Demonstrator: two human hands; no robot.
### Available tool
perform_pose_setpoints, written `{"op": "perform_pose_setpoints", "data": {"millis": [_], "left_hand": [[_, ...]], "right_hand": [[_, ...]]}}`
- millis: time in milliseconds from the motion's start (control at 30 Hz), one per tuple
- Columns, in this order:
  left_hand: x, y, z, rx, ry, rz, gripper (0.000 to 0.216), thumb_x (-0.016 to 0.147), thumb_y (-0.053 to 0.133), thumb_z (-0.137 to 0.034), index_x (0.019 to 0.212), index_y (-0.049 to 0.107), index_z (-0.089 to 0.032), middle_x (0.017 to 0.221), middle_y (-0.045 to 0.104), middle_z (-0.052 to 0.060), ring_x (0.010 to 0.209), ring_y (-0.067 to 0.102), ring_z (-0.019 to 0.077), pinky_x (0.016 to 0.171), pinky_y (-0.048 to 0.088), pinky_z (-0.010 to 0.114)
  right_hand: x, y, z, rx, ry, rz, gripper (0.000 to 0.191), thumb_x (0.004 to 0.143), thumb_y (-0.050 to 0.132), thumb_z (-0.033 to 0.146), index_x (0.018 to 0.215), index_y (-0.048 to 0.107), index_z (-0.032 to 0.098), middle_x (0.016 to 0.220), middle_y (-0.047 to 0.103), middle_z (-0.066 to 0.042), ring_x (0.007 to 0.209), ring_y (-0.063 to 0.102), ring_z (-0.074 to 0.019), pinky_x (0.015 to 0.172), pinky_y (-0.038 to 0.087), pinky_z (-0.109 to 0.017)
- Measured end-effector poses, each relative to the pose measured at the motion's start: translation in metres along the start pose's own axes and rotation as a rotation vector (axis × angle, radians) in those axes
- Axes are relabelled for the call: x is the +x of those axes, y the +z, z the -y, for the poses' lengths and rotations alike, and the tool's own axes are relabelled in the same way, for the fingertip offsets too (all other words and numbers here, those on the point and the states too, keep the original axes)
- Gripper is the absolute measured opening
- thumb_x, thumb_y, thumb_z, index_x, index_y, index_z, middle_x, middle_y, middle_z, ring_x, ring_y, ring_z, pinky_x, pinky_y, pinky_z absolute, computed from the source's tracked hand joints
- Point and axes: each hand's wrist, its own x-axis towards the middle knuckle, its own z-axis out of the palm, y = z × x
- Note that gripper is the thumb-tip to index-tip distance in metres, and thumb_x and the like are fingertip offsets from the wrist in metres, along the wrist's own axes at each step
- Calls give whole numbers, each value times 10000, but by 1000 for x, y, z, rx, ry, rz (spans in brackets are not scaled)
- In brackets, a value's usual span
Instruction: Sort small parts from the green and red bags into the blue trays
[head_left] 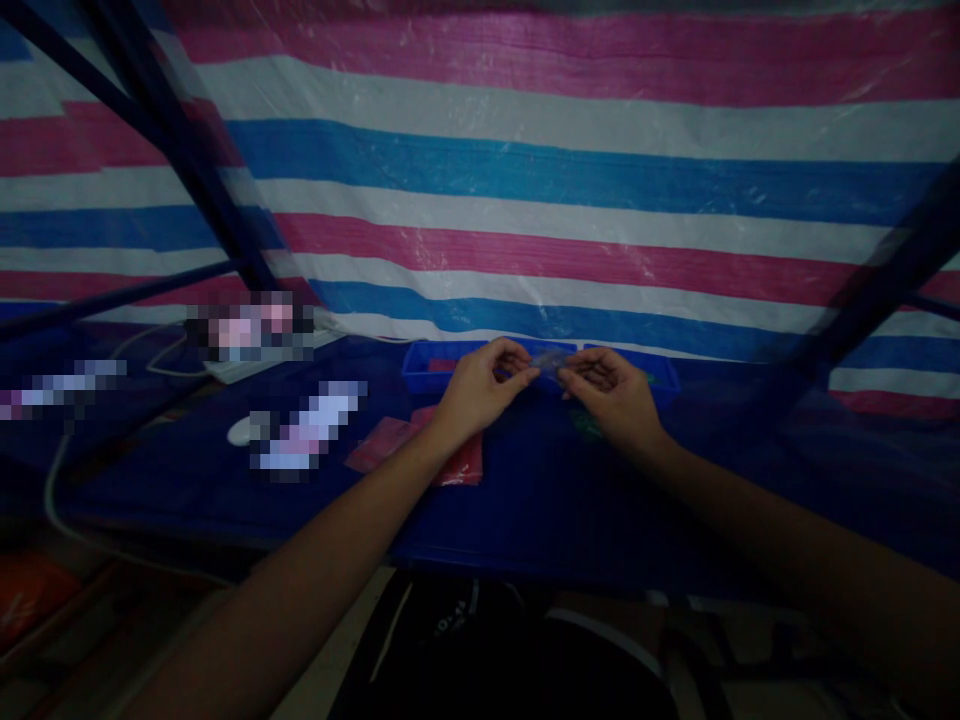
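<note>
Between my two hands, above the blue table, a small clear plastic bag is stretched. My left hand pinches its left edge between thumb and fingers. The other edge is pinched by my right hand. What the bag holds, if anything, is too dim to make out. Flat red packets lie under and beside my left forearm. Some green pieces rest on the table just below my right hand. Two blue trays stand behind the hands: the left tray has something red in it, the right tray something green.
A power strip with cables lies at the back left. Nearer stands a white round object beside a blurred-out item. Dark metal posts rise at both sides, and a striped plastic sheet hangs behind the table.
</note>
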Motion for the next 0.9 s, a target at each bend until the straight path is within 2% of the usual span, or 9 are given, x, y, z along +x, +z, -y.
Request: {"op": "perform_pose_setpoints", "data": {"millis": [100, 233, 333, 400, 533, 633, 700, 767, 900], "left_hand": [[-3, 2, -3, 87, 47, 62, 236, 907, 694, -344, 1086, 714, -193, 1066, 739, 82, 939, 690, 187, 815, 540, 322], [-5, 5, -4, 25, 92, 183, 336, 888, 722, -335, 1201, 697, -213, 1179, 719, 86, 978, 698, 191, 844, 555, 328], [-4, 4, 0, 24, 74, 163, 290, 904, 698, -334, 1161, 710, -200, 1143, 735, 83, 971, 700, 196, 859, 552, 336], [-3, 2, 2, 64, 47, 134, 238, 935, 649, -334, 1111, 721, -191, 1079, 751, 78, 939, 698, 195, 839, 548, 337], [-2, -2, 2, 89, 40, 150, 236, 953, 607, -336, 1074, 726, -171, 995, 760, 74, 880, 698, 191, 792, 543, 323], [-2, -4, 0, 92, 70, 188, 251, 971, 569, -305, 1114, 736, -184, 1050, 763, 76, 937, 701, 196, 851, 543, 341], [-2, -6, -1, 138, 81, 169, 248, 969, 568, -287, 1125, 742, -204, 1099, 760, 77, 985, 699, 203, 892, 538, 358], [-2, -8, -2, 225, 87, 99, 233, 955, 596, -288, 1120, 743, -213, 1114, 757, 81, 995, 699, 209, 895, 538, 366], [2, -16, -9, 399, 121, -60, 223, 948, 617, -283, 1125, 719, -193, 1107, 753, 86, 999, 698, 206, 885, 538, 363]], "right_hand": [[-1, 1, 4, -15, 33, -12, 228, 829, 774, 353, 949, 649, 205, 881, 684, -22, 713, 681, -149, 668, 608, -312], [-5, 5, 11, -30, -2, 92, 190, 891, 714, 371, 1020, 697, 233, 1030, 714, -41, 922, 700, -182, 849, 591, -344], [-6, 5, 15, -92, -43, 139, 195, 948, 636, 402, 1044, 717, 252, 1031, 711, -41, 880, 687, -178, 847, 586, -364], [-5, 4, 17, -165, -99, 119, 199, 963, 612, 409, 1016, 727, 255, 1016, 696, -44, 867, 675, -184, 834, 583, -375], [-1, 0, 18, -288, -246, 113, 143, 956, 633, 346, 973, 749, 263, 1160, 683, -60, 1150, 625, -235, 1026, 498, -440], [-2, 1, 19, -295, -267, 193, 164, 977, 599, 309, 1041, 747, 277, 1173, 703, -51, 1156, 636, -228, 1054, 484, -450], [-2, 2, 20, -308, -280, 196, 190, 991, 570, 301, 1079, 738, 283, 1140, 718, -46, 1124, 654, -223, 1037, 502, -450], [-2, 1, 18, -366, -307, 173, 214, 997, 553, 289, 1123, 727, 290, 1160, 716, -48, 1140, 649, -230, 1041, 505, -465], [5, -5, 6, -571, -407, 110, 348, 972, 579, 267, 1314, 635, 282, 1341, 642, -84, 1272, 579, -269, 1117, 449, -529]]}}
